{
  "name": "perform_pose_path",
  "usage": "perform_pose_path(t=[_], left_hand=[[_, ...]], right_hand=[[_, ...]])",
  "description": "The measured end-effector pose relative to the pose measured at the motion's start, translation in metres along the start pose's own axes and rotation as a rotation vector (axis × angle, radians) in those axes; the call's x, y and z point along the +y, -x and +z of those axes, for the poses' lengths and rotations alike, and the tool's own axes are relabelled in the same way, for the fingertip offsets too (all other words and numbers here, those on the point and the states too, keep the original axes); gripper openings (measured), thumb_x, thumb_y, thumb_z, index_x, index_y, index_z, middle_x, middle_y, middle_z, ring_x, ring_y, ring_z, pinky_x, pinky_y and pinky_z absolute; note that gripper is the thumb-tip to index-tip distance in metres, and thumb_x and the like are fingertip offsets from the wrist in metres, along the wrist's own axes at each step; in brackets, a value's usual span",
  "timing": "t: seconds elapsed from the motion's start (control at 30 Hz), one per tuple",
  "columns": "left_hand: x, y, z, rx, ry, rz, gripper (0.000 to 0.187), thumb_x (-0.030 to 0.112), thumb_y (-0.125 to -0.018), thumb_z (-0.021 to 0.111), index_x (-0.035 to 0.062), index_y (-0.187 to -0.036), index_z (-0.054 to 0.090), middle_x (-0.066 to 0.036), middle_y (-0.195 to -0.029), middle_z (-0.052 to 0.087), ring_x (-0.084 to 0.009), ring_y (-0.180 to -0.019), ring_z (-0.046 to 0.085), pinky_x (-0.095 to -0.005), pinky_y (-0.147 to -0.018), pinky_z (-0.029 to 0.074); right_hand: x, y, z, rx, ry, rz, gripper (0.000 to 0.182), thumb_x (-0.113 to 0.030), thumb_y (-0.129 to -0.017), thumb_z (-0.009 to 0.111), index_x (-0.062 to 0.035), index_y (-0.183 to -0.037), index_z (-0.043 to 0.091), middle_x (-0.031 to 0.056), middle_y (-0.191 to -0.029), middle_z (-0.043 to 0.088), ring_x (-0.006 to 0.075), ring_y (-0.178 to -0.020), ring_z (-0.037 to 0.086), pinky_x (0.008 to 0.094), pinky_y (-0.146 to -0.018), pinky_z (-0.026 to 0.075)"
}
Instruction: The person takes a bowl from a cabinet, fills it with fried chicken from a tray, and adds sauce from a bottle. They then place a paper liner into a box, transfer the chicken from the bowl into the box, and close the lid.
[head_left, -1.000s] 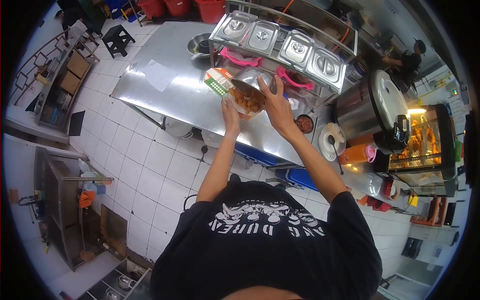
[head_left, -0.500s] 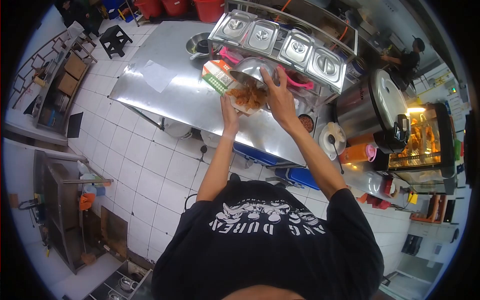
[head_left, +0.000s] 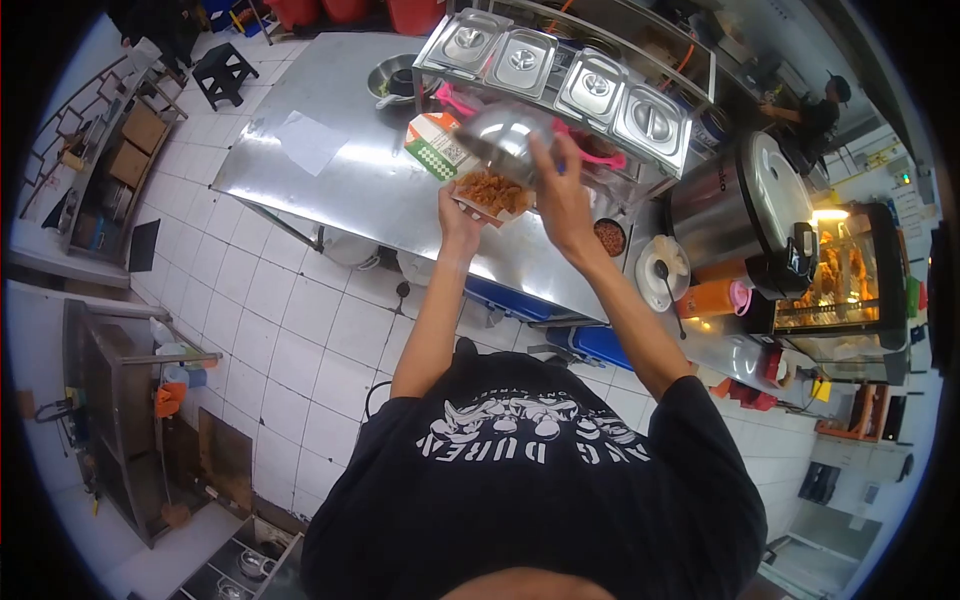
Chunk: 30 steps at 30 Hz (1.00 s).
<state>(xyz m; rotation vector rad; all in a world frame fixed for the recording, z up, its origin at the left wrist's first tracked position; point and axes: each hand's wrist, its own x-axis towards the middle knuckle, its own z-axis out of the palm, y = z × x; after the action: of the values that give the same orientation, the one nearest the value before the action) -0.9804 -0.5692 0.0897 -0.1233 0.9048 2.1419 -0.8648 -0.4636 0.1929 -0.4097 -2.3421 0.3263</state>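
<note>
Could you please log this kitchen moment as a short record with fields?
left hand: left hand holds a paper food box from below
right hand: right hand tips a steel bowl over the box
contents: fried pieces piled in the box
surface: steel counter
behind: four lidded steel pans on a rack
right side: large cooker, orange jug

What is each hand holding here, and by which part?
Left hand supports the food box from beneath its near edge; right hand grips the tilted metal bowl by its rim.
</note>
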Motion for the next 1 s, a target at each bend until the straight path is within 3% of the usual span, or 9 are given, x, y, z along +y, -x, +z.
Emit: perform_pose_path(t=[0.07, 0.27, 0.33, 0.47, 0.5, 0.67, 0.8, 0.9, 1.0], left_hand=[[-0.006, -0.009, -0.005, 0.003, -0.001, -0.029, 0.054, 0.039, -0.095, 0.031, 0.0044, -0.136, 0.038, -0.015, -0.134, 0.045, -0.0302, -0.122, 0.049, -0.0529, -0.09, 0.046], [-0.019, -0.006, -0.019, -0.066, 0.072, -0.039, 0.052, 0.034, -0.094, 0.031, 0.0037, -0.134, 0.042, -0.015, -0.133, 0.05, -0.0301, -0.122, 0.05, -0.0491, -0.098, 0.044], [-0.026, -0.013, -0.025, -0.063, 0.039, -0.069, 0.053, 0.032, -0.093, 0.032, 0.0026, -0.137, 0.04, -0.016, -0.135, 0.049, -0.0305, -0.125, 0.049, -0.0491, -0.101, 0.042], [-0.046, -0.024, -0.053, -0.074, 0.08, 0.035, 0.055, 0.025, -0.09, 0.034, 0.0021, -0.14, 0.036, -0.017, -0.14, 0.045, -0.0325, -0.129, 0.045, -0.0505, -0.105, 0.04], [-0.051, -0.029, -0.066, -0.104, 0.09, 0.018, 0.053, 0.023, -0.09, 0.035, 0.0055, -0.14, 0.036, -0.016, -0.139, 0.046, -0.0323, -0.128, 0.046, -0.0509, -0.104, 0.041], [-0.057, -0.02, -0.082, -0.08, 0.021, -0.104, 0.052, 0.022, -0.091, 0.036, 0.0065, -0.14, 0.035, -0.017, -0.139, 0.045, -0.0336, -0.127, 0.047, -0.0512, -0.106, 0.039], [-0.064, -0.016, -0.056, -0.1, 0.015, -0.15, 0.052, 0.024, -0.091, 0.036, 0.0031, -0.139, 0.036, -0.018, -0.137, 0.047, -0.0337, -0.126, 0.048, -0.051, -0.105, 0.041], [-0.072, -0.009, -0.034, -0.078, 0.0, -0.197, 0.053, 0.03, -0.093, 0.032, 0.0009, -0.137, 0.04, -0.019, -0.136, 0.048, -0.0346, -0.126, 0.049, -0.0533, -0.104, 0.04], [-0.063, -0.001, -0.019, -0.104, 0.039, -0.191, 0.052, 0.03, -0.094, 0.031, 0.0009, -0.136, 0.041, -0.019, -0.135, 0.049, -0.0347, -0.125, 0.049, -0.053, -0.103, 0.041]], right_hand=[[0.002, 0.01, 0.002, -0.209, 0.032, 0.023, 0.074, 0.005, -0.08, 0.055, -0.0287, -0.143, 0.036, 0.023, -0.138, 0.033, 0.047, -0.088, 0.062, 0.0498, -0.067, 0.056], [0.005, 0.019, -0.002, 0.02, -0.02, 0.063, 0.071, 0.004, -0.08, 0.055, -0.028, -0.141, 0.039, 0.0223, -0.138, 0.036, 0.0464, -0.086, 0.063, 0.0494, -0.067, 0.056], [0.008, 0.026, 0.003, -0.251, 0.032, 0.157, 0.071, 0.004, -0.08, 0.054, -0.0288, -0.141, 0.039, 0.0212, -0.138, 0.036, 0.0453, -0.085, 0.063, 0.0505, -0.066, 0.055], [0.015, 0.057, -0.017, 0.1, -0.145, 0.302, 0.072, 0.003, -0.081, 0.049, -0.0235, -0.146, 0.034, 0.0213, -0.136, 0.039, 0.0412, -0.095, 0.061, 0.044, -0.078, 0.053], [0.029, 0.072, -0.014, 0.103, -0.147, 0.348, 0.073, 0.003, -0.08, 0.046, -0.0188, -0.149, 0.031, 0.0231, -0.136, 0.039, 0.0401, -0.108, 0.055, 0.0424, -0.088, 0.048], [0.048, 0.109, -0.009, 0.089, -0.146, 0.569, 0.072, 0.003, -0.081, 0.046, -0.0179, -0.149, 0.031, 0.024, -0.138, 0.036, 0.0426, -0.114, 0.05, 0.0429, -0.093, 0.046], [0.039, 0.096, -0.009, 0.063, -0.106, 0.399, 0.07, 0.003, -0.083, 0.049, -0.0254, -0.146, 0.035, 0.0217, -0.141, 0.035, 0.0438, -0.109, 0.055, 0.0448, -0.088, 0.05], [0.052, 0.093, 0.006, -0.25, 0.026, 0.224, 0.068, 0.001, -0.082, 0.056, -0.034, -0.138, 0.043, 0.0204, -0.142, 0.034, 0.045, -0.095, 0.062, 0.049, -0.076, 0.055], [0.054, 0.086, 0.002, -0.024, -0.006, 0.098, 0.068, 0.0, -0.081, 0.057, -0.033, -0.138, 0.044, 0.0202, -0.143, 0.034, 0.0449, -0.096, 0.062, 0.0485, -0.074, 0.056]])
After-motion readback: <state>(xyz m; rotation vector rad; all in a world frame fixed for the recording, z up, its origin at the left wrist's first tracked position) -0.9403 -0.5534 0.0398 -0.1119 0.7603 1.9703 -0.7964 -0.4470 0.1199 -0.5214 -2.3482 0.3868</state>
